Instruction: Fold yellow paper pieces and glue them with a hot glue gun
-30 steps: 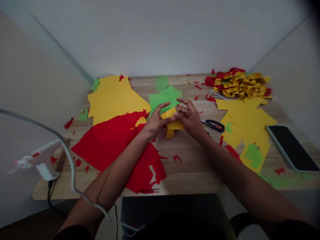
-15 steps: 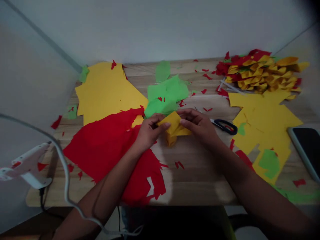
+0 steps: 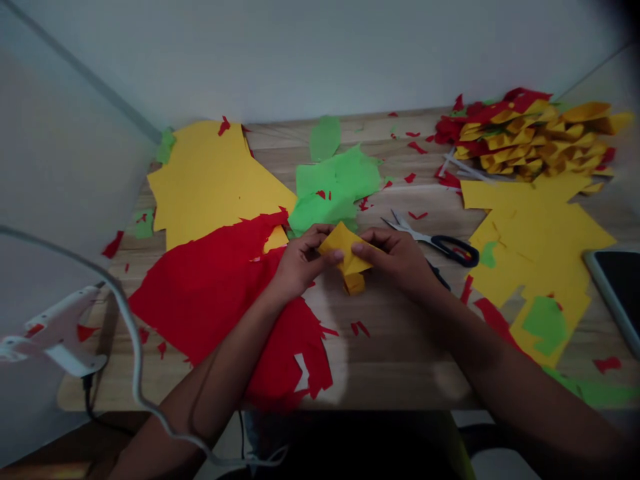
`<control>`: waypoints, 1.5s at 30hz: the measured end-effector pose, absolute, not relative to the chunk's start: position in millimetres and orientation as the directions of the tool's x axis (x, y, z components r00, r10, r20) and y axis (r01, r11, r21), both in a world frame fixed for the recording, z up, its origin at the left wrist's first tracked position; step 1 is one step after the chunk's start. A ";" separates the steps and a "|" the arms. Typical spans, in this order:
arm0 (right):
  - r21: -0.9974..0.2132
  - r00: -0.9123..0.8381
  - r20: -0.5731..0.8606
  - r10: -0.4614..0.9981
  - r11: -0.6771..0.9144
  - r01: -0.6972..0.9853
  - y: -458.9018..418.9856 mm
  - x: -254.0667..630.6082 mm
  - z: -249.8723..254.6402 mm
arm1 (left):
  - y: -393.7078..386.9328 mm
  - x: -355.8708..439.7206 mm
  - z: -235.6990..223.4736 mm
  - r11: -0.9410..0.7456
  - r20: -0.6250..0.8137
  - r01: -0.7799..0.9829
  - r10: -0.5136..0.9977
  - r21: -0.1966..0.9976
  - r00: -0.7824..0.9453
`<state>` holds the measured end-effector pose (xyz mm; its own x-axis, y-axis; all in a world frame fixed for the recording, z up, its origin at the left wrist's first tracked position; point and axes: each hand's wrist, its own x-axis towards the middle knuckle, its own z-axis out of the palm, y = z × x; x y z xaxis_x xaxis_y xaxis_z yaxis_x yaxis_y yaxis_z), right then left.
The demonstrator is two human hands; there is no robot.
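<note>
A folded yellow paper piece (image 3: 346, 255) is held above the middle of the wooden table (image 3: 400, 347). My left hand (image 3: 301, 261) pinches its left edge with thumb and fingers closed. My right hand (image 3: 397, 257) grips its right side, fingers curled over it. A small folded yellow flap (image 3: 355, 283) hangs below the piece. Black-handled scissors (image 3: 440, 242) lie just right of my right hand.
A large red sheet (image 3: 220, 287) and a yellow sheet (image 3: 210, 180) lie at left, green paper (image 3: 335, 183) behind my hands. A pile of folded yellow and red pieces (image 3: 530, 137) sits at back right, cut yellow sheets (image 3: 535, 233) and a phone (image 3: 617, 287) at right. A white glue gun (image 3: 55, 330) rests at the left edge.
The view tilted down and shifted. My right hand's fingers, spread over the yellow piece a second ago, have closed onto it; both hands brought it slightly nearer and turned it.
</note>
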<state>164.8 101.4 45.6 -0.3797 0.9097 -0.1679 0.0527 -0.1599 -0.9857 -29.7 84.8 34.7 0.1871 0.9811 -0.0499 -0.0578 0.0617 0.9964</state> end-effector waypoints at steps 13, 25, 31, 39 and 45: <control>-0.966 -0.365 -0.229 0.902 -0.257 -0.028 105.3 164.8 40.1 | 83.4 -26.4 27.6 0.083 -0.068 -0.101 0.987 0.991 0.146; -0.986 -0.263 -0.163 0.951 -0.150 0.072 98.2 162.4 42.8 | 80.9 -24.4 27.3 0.101 -0.084 -0.119 0.986 0.988 0.144; -0.988 -0.240 -0.102 0.965 -0.071 0.134 93.5 159.1 42.0 | 80.6 -23.7 29.9 0.092 -0.082 -0.065 0.986 0.994 0.144; -0.995 -0.229 -0.086 0.970 -0.072 0.065 94.4 160.8 47.8 | 84.5 -22.1 20.6 0.091 -0.079 -0.252 0.995 0.963 0.059; -0.992 -0.205 -0.124 0.971 -0.121 0.024 93.3 159.1 46.4 | 83.4 -25.1 18.4 0.109 -0.085 -0.224 0.990 0.968 0.114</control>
<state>159.1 93.3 46.4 -0.2048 0.9710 -0.1236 0.0237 -0.1213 -0.9923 -25.1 83.4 18.4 0.1136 0.9898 -0.0855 -0.2242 0.1094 0.9684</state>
